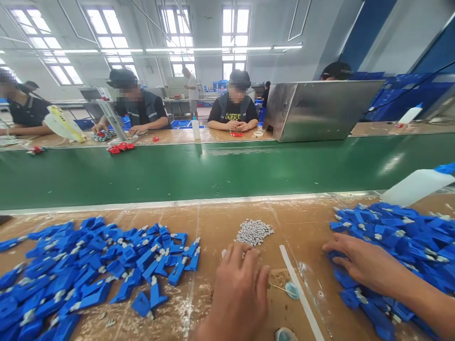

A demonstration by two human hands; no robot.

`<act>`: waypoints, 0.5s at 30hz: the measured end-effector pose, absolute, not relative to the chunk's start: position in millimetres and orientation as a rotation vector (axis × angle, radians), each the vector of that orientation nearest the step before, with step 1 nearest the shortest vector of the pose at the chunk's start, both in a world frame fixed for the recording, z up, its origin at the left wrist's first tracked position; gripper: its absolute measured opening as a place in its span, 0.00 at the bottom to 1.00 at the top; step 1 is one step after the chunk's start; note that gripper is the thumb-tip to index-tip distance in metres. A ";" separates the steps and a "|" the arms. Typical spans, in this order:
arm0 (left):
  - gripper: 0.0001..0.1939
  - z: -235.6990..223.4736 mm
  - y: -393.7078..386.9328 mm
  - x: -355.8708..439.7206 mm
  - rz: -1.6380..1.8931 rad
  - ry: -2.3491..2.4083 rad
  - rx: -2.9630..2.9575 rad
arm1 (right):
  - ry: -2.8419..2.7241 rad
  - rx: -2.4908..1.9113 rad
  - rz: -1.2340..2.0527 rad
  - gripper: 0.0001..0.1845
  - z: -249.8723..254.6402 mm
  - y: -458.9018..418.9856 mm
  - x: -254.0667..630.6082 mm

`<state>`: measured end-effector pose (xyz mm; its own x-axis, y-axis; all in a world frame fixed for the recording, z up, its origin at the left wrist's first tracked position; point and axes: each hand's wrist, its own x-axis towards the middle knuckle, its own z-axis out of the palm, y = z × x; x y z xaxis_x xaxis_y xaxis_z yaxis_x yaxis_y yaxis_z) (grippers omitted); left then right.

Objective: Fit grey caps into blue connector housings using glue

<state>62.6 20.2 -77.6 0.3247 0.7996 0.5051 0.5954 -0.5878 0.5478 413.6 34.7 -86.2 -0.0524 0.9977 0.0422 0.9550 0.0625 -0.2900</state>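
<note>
Left hand (239, 293) bunched, grip unclear, near grey-white pellets (253, 232); right hand (359, 260), fingers splayed, on blue plastic parts (387, 227).

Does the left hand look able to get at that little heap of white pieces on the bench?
Probably yes. The left hand sits just short of the heap of small white parts, and nothing appears to stand between them on the bench top.
</note>
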 end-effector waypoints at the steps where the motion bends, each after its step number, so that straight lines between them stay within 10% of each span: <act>1: 0.10 -78.7 18.7 66.3 1.115 1.195 2.283 | -2.067 -1.962 0.292 0.12 -83.0 33.9 411.1; 11: 0.27 -99.6 13.4 74.9 0.998 0.796 1.269 | -0.887 -1.089 1.394 0.22 -79.0 -1.0 273.0; 15: 0.20 -103.7 14.2 75.0 1.081 0.799 1.257 | -0.728 -1.060 1.576 0.25 -85.6 -6.9 244.5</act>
